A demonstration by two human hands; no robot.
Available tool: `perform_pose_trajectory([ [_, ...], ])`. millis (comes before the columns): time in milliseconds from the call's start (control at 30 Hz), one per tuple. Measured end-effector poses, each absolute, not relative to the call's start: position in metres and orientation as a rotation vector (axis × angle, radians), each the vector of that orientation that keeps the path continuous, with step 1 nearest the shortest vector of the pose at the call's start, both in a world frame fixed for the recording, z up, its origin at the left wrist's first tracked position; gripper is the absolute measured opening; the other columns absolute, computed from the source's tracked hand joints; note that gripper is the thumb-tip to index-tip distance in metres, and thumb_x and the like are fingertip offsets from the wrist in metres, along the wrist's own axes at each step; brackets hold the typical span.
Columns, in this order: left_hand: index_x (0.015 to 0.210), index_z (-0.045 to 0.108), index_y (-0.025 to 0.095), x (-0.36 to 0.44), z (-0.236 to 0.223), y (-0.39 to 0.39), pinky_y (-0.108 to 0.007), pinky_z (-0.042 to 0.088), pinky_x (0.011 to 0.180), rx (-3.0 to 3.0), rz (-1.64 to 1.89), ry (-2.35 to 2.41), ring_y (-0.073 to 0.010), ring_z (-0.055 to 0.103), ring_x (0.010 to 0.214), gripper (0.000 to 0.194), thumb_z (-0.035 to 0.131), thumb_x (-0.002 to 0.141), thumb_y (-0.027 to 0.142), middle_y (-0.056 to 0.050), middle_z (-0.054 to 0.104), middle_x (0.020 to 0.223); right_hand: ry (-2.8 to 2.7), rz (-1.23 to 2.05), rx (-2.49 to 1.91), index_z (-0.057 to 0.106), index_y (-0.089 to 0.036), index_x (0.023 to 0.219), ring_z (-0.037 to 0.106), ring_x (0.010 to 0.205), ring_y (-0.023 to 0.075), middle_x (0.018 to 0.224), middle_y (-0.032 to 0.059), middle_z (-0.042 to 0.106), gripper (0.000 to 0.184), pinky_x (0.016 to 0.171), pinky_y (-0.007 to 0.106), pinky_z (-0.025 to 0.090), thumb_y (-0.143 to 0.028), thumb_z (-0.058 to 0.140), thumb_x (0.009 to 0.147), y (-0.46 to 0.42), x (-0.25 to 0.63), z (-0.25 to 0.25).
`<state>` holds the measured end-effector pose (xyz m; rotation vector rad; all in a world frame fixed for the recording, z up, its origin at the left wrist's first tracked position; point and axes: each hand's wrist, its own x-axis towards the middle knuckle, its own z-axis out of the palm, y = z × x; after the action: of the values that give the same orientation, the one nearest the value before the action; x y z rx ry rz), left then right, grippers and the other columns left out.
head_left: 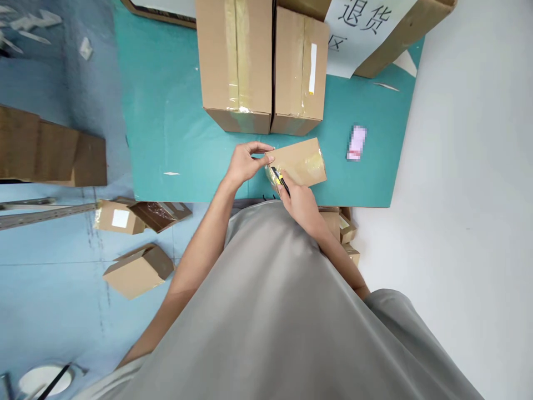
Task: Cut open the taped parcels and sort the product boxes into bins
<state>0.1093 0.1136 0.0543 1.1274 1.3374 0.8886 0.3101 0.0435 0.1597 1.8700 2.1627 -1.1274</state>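
A small cardboard box [300, 160] with clear tape at both ends lies at a slant near the front edge of the green table. My left hand [246, 163] pinches its left upper corner between thumb and fingers. In my right hand [303, 208] is a yellow and black box cutter [280, 179]. The cutter's tip is at the taped left end of the box; whether the blade has gone through the tape I cannot tell.
Two larger taped boxes [235, 61] [298, 69] stand just behind. A carton with a handwritten sheet [353, 39] is at the back right, and a blurred pink item [356, 143] lies on the green table [166, 122]. Opened boxes [135, 272] lie on the floor at left.
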Motion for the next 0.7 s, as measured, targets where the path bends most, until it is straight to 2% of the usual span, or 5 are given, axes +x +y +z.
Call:
perform_pose_trajectory([
  [333,0.108,0.086,0.017,0.113,0.052,0.11,-0.047,0.069,0.1,1.108,0.929,1.358,-0.0335,0.08,0.116,0.045,0.092,0.076,0.048,-0.012,0.087,0.119,2.153,-1.126,1.879,0.045,-0.024,0.179,0.081,0.107,0.0387,0.114,0.0163,0.085,0.064,0.104,0.054,0.063,-0.046,0.037,0.12,0.041,0.304,0.158],
  [533,0.108,0.085,0.017,0.114,0.051,0.105,-0.055,0.064,0.114,1.096,0.938,1.371,-0.0343,0.079,0.119,0.04,0.093,0.078,0.042,-0.012,0.086,0.119,2.105,-1.067,1.879,0.033,-0.017,0.183,0.082,0.107,0.0427,0.113,0.023,0.085,0.067,0.1,0.059,0.063,-0.034,0.035,0.118,0.05,0.277,0.16],
  [700,0.106,0.084,0.018,0.118,0.046,0.106,-0.053,0.065,0.111,1.057,0.986,1.413,-0.0329,0.08,0.116,0.04,0.093,0.079,0.047,-0.011,0.087,0.118,1.984,-0.996,1.742,0.04,-0.01,0.179,0.083,0.111,0.0442,0.121,0.0317,0.082,0.065,0.095,0.058,0.065,-0.022,0.038,0.115,0.033,0.273,0.181],
])
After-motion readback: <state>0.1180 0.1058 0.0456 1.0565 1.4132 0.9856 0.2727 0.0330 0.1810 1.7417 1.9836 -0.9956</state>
